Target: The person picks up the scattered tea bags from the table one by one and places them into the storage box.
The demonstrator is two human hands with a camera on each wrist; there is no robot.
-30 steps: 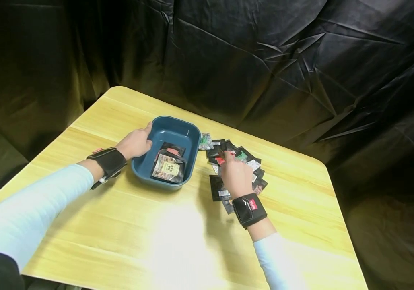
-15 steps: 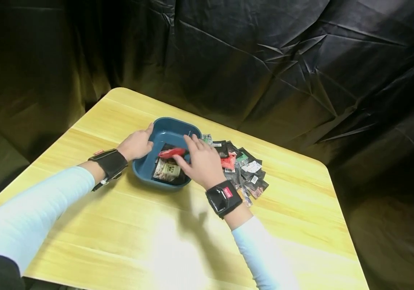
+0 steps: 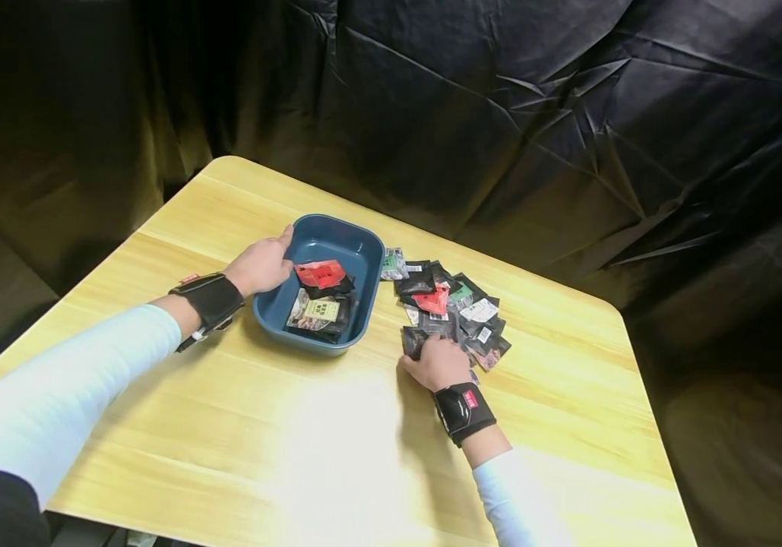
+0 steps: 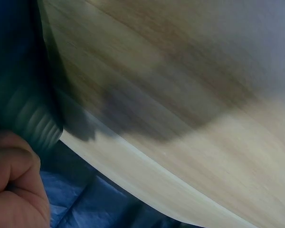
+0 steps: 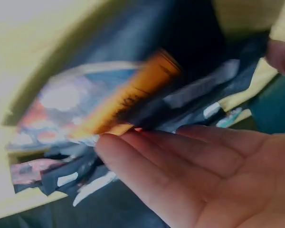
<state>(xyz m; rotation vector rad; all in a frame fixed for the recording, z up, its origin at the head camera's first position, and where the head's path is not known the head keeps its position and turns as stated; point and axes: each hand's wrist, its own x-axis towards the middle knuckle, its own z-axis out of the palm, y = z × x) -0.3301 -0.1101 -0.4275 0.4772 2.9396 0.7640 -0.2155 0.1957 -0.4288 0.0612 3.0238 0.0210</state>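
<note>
A deep blue plastic basin [image 3: 366, 319] stands on the table, with a red-labelled packet [image 3: 322, 275] and a beige-labelled packet [image 3: 321, 310] inside. My left hand [image 3: 261, 266] grips its left side, thumb over the rim; in the left wrist view its curled fingers [image 4: 14, 166] are beside the basin's dark wall [image 4: 23, 95]. To the right lies a loose pile of small, mostly black food packets [image 3: 479, 308]. At the pile's near edge, my right hand [image 3: 444, 363] holds a black packet with an orange label [image 5: 137, 95] between thumb and fingers, tilted and blurred in the right wrist view.
A green-labelled packet [image 3: 394, 264] lies against the basin's right side. The wooden table [image 3: 226, 425] has a glare spot near its front. Black sheeting [image 3: 500, 114] hangs behind the table's far edge.
My right hand brought a red-labelled packet from the pile to the basin, let it go there and moved back right to the pile. The left hand keeps its hold on the basin.
</note>
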